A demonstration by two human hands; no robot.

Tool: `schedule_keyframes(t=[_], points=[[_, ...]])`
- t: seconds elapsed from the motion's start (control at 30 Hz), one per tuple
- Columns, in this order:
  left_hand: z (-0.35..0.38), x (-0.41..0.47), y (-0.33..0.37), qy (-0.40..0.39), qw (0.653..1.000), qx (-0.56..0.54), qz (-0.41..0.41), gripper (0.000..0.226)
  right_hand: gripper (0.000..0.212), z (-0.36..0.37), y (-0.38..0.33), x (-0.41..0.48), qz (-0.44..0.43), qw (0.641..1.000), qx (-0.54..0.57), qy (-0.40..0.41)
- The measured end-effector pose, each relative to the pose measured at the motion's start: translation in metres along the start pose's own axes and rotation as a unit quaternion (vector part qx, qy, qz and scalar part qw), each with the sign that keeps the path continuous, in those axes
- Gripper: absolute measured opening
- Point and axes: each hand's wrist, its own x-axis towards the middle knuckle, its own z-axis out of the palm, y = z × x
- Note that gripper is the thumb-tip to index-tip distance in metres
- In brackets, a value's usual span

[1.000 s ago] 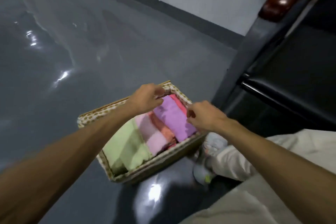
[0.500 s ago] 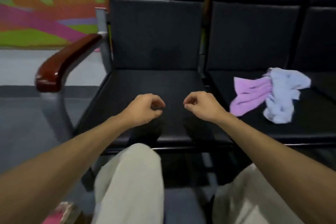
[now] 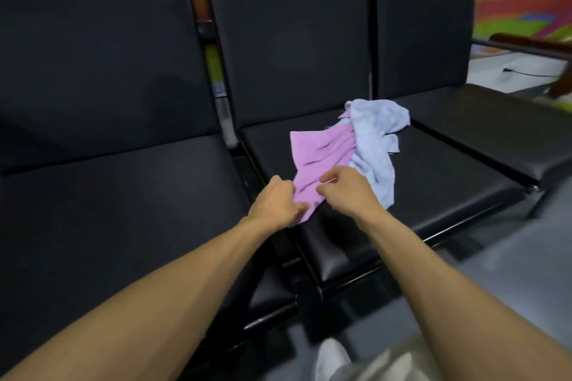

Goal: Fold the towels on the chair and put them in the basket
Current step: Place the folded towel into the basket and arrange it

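On the black seat [image 3: 433, 189], both hands [image 3: 278, 204] [image 3: 348, 192] pinch the purple towel [image 3: 322, 151].

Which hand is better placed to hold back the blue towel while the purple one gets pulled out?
Probably the right hand: it pinches the crumpled purple cloth towel beside the light blue cloth towel overlapping it, while the left hand grips the purple towel's near corner, farther off.
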Motion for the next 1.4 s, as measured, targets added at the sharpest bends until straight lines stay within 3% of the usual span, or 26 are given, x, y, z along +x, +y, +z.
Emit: schedule_keyframes(t=[0.17,0.3,0.4,0.5,0.63,0.7,0.77,0.83,0.9,0.97,1.03,1.07,1.17,1.3,1.4], points=[[-0.002,0.009,0.002,0.056,0.997,-0.039,-0.027,0.012,0.029,0.001,0.003,0.007,0.018,1.0,-0.003,0.02],[-0.031,-0.001,-0.002,0.068,0.973,-0.219,-0.013,0.015,0.038,-0.008,0.01,0.01,0.052,0.99,-0.026,0.126],[-0.049,-0.012,-0.008,0.042,0.946,-0.323,0.0,0.022,0.053,-0.016,0.024,0.007,0.121,0.976,-0.137,0.115],[-0.057,-0.023,-0.008,0.009,0.895,-0.445,-0.015,0.032,0.054,-0.014,0.03,0.003,0.118,0.97,-0.191,0.096],[-0.071,-0.038,-0.009,-0.05,0.807,-0.588,-0.012,0.021,0.044,-0.011,0.013,0.001,0.021,0.97,-0.16,0.183],[-0.076,-0.046,-0.007,-0.049,0.787,-0.614,-0.012,0.017,0.053,-0.013,0.013,0.001,0.051,0.965,-0.171,0.192],[-0.074,-0.05,-0.003,-0.03,0.806,-0.59,-0.034,0.017,0.06,-0.017,0.021,-0.001,0.121,0.959,-0.21,0.145],[-0.065,-0.056,0.0,-0.012,0.865,-0.498,-0.06,0.012,0.042,-0.018,0.026,-0.003,0.138,0.951,-0.263,0.087],[-0.05,-0.06,0.002,-0.019,0.896,-0.439,-0.065,0.01,0.022,-0.016,0.023,-0.005,0.116,0.963,-0.225,0.096],[-0.035,-0.063,0.005,-0.02,0.906,-0.42,-0.059,0.012,0.024,-0.02,0.011,-0.006,0.128,0.981,-0.03,0.143],[-0.024,-0.062,0.008,-0.015,0.919,-0.392,-0.047,0.014,0.023,-0.031,-0.005,-0.002,0.112,0.947,0.21,0.217],[-0.019,-0.059,0.008,-0.017,0.922,-0.385,-0.045,0.013,0.02,-0.038,-0.015,0.001,0.082,0.922,0.278,0.258],[-0.014,-0.054,0.008,-0.033,0.933,-0.355,-0.053,0.007,0.019,-0.046,-0.033,0.003,0.031,0.88,0.349,0.32],[-0.021,-0.054,0.007,-0.073,0.932,-0.353,-0.042,0.016,0.038,-0.045,-0.046,-0.005,0.084,0.859,0.396,0.313],[-0.036,-0.051,0.009,-0.012,0.922,-0.386,-0.011,0.022,0.019,-0.055,-0.07,-0.01,-0.109,0.852,0.397,0.323]])
